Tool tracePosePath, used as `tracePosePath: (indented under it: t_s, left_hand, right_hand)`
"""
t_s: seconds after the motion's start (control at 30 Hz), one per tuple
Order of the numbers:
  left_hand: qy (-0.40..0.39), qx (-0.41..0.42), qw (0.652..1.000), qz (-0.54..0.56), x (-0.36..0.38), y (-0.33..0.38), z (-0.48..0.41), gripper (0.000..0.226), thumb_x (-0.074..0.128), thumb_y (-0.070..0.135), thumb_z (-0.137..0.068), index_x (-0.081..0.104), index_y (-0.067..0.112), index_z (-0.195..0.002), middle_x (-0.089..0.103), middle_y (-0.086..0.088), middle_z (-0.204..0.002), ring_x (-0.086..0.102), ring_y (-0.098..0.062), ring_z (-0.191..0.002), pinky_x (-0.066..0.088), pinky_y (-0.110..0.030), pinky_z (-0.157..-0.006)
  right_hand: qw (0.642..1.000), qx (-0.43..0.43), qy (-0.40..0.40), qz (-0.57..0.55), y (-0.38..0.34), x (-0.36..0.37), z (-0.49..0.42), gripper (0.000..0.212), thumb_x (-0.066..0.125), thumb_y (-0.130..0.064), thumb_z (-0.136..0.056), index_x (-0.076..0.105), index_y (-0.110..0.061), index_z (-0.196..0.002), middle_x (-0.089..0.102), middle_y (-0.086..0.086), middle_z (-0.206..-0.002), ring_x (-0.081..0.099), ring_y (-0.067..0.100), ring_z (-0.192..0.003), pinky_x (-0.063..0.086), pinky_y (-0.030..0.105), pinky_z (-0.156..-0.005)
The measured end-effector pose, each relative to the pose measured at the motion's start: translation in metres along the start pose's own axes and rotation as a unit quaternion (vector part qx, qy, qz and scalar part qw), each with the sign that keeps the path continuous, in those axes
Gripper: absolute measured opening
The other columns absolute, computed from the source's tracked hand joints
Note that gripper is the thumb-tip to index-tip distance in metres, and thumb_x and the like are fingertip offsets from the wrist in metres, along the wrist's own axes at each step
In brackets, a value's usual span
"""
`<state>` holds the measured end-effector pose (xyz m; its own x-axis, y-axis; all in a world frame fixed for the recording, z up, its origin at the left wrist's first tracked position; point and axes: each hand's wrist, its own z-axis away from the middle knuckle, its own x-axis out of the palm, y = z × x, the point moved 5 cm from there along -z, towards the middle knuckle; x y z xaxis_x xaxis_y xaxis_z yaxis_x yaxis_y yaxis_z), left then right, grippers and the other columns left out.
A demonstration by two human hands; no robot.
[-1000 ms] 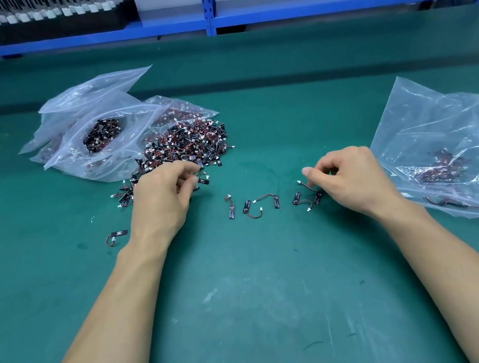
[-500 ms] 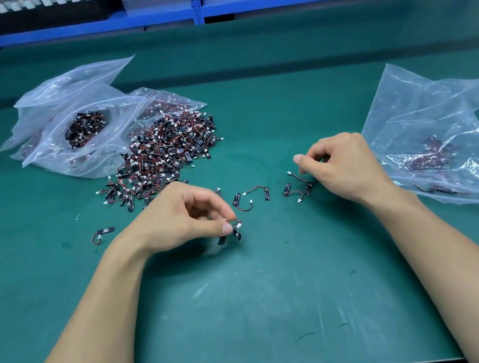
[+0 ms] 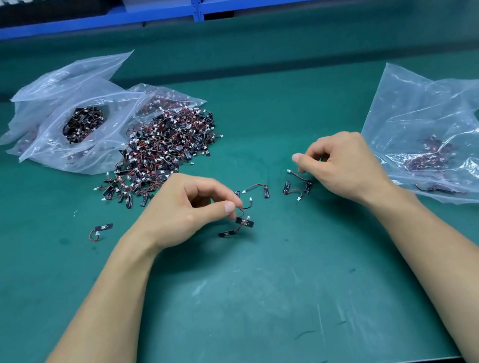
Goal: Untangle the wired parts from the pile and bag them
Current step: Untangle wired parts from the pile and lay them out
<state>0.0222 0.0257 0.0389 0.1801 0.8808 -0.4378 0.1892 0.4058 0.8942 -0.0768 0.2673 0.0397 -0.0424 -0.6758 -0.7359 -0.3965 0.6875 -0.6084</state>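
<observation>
Just unreadable white print on wired part [image 3: 244, 221] in left hand [image 3: 186, 209]

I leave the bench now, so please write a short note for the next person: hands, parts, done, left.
Left hand pinches a tangled pair by its wire, low over the table. Right hand pinches another wired part.
Pile lies ahead left beside the supply bags; loose parts lie between the hands.
Done: a few parts are in the right bag.
Left: nearly the whole pile.
</observation>
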Motion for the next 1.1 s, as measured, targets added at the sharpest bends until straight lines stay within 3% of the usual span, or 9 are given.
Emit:
tracePosePath:
  t_s: [0.17,0.33,0.5,0.6,0.73,0.87,0.97,1.03,1.1]
  left_hand:
    - [-0.037,-0.008,0.999,-0.022,0.01,-0.003,-0.001,0.009,0.072,0.026,-0.084,0.079,0.027,-0.089,0.076,0.003,-0.075,0.051,-0.019,-0.063,0.038,-0.03,-0.061]
    - [-0.019,-0.009,0.998,-0.054,0.007,-0.006,-0.002,0.021,0.073,0.024,-0.089,0.076,0.033,-0.107,0.074,0.008,-0.076,0.033,-0.01,-0.053,0.031,-0.018,-0.05]
    - [-0.026,-0.032,0.996,-0.077,0.001,-0.011,0.0,0.026,0.088,0.035,-0.071,0.069,0.03,-0.089,0.07,0.006,-0.068,0.033,-0.022,-0.056,0.031,-0.025,-0.053]
    - [-0.058,-0.059,0.989,-0.123,0.0,-0.016,0.002,0.031,0.094,0.033,-0.063,0.068,0.028,-0.081,0.073,0.006,-0.069,0.043,-0.01,-0.053,0.034,-0.021,-0.053]
    - [-0.063,-0.083,0.988,-0.116,-0.006,-0.019,0.002,0.029,0.094,0.024,-0.064,0.071,0.021,-0.082,0.074,0.006,-0.07,0.039,-0.004,-0.047,0.033,-0.013,-0.048]
    - [-0.057,-0.086,0.989,-0.102,-0.015,-0.02,0.004,0.024,0.09,0.015,-0.07,0.072,0.021,-0.086,0.075,0.005,-0.074,0.031,-0.009,-0.048,0.032,-0.018,-0.047]
    - [0.057,-0.05,0.99,-0.123,-0.032,-0.019,0.003,0.018,0.086,0.019,-0.075,0.074,0.027,-0.085,0.075,0.01,-0.074,0.035,-0.009,-0.053,0.038,-0.02,-0.053]
    - [0.172,-0.029,0.954,-0.243,-0.046,-0.019,0.002,0.019,0.082,0.022,-0.079,0.074,0.03,-0.093,0.073,0.017,-0.079,0.046,-0.009,-0.065,0.044,-0.023,-0.069]
    - [0.217,-0.047,0.909,-0.353,-0.054,-0.022,-0.001,0.027,0.076,0.022,-0.083,0.071,0.028,-0.11,0.071,0.014,-0.094,0.049,-0.018,-0.088,0.046,-0.035,-0.085]
  right_hand:
    - [1.0,-0.005,-0.011,-0.002,-0.001,0.003,0.001,0.031,0.068,-0.037,-0.09,0.073,-0.022,-0.063,0.061,-0.011,-0.055,0.05,0.008,-0.056,0.038,0.027,-0.057]
    - [1.0,-0.007,-0.014,-0.006,-0.001,0.003,0.001,0.03,0.068,-0.036,-0.09,0.074,-0.022,-0.064,0.059,-0.013,-0.054,0.05,0.007,-0.056,0.037,0.028,-0.057]
    - [1.0,-0.008,-0.012,-0.01,-0.001,0.002,0.001,0.03,0.068,-0.035,-0.09,0.074,-0.022,-0.064,0.058,-0.014,-0.052,0.05,0.005,-0.057,0.035,0.027,-0.057]
    - [1.0,-0.008,-0.015,-0.014,0.0,0.002,0.001,0.031,0.068,-0.035,-0.09,0.073,-0.022,-0.063,0.058,-0.02,-0.053,0.05,0.004,-0.057,0.035,0.026,-0.055]
    - [1.0,-0.011,-0.014,-0.017,0.001,0.002,0.001,0.031,0.068,-0.035,-0.09,0.073,-0.022,-0.063,0.058,-0.023,-0.055,0.05,0.004,-0.056,0.034,0.025,-0.054]
    - [1.0,-0.015,-0.013,-0.014,0.001,0.002,0.001,0.031,0.068,-0.035,-0.09,0.073,-0.021,-0.063,0.059,-0.022,-0.056,0.05,0.004,-0.056,0.034,0.025,-0.054]
    - [1.0,-0.016,-0.011,-0.018,0.001,0.002,0.001,0.031,0.068,-0.035,-0.09,0.072,-0.022,-0.062,0.058,-0.022,-0.055,0.048,0.005,-0.054,0.034,0.025,-0.054]
    - [1.0,-0.017,-0.006,-0.018,0.001,0.002,0.001,0.031,0.068,-0.034,-0.09,0.072,-0.022,-0.062,0.057,-0.022,-0.053,0.048,0.004,-0.054,0.033,0.025,-0.054]
    - [1.0,-0.022,-0.002,-0.018,0.0,0.001,0.001,0.031,0.069,-0.034,-0.09,0.072,-0.022,-0.062,0.056,-0.023,-0.053,0.049,0.004,-0.055,0.032,0.025,-0.054]
